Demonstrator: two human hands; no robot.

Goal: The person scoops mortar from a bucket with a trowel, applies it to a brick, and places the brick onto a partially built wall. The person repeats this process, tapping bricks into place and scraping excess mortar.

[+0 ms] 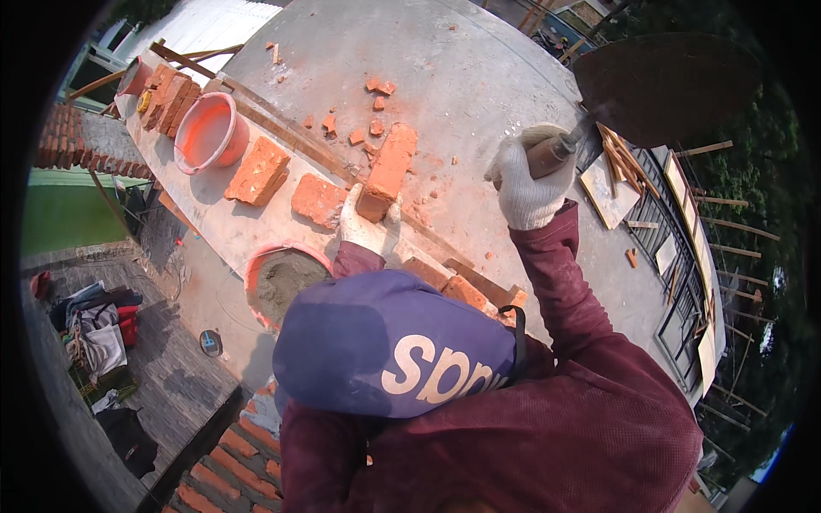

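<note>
Left hand (366,229), in a white knit glove: curled about the near end of one brick, thumb to the right, fingers to the left; a grip probably chosen to leave the far end uncovered.

Brick (394,167), orange-red: held in that hand, lengthwise near to far, over the timber strip (286,136) edging a pale ledge (245,225).

Right hand (532,188), gloved likewise: closed around the handle of a trowel (663,90), the dark, broad blade projecting far right. Raised blade and lowered brick stand well apart, which presumably prevents one fouling the other.

Brick, single (318,201): flat on the ledge, just left of the left hand.

Bucket, red (250,275), containing grey mortar (289,275): near left of that hand; placement seemingly for short reach.

Brick pair (257,173): farther left, leaning together.

Bucket, pink-red (233,145): beyond the pair, mouth tilted toward the viewer; contents unclear.

Brick stack (169,98): far left, rowed along the ledge, perhaps for compactness.

Brick fragments (376,127): scattered on the grey slab (487,60), beyond the timber.

Bricks, further (464,291): near right along the timber, partly hidden by a blue cap (385,342).

Metal grille (667,269) with loose boards (609,192): far right.

Clothes heap (98,333): near left, on lower paving.
</note>
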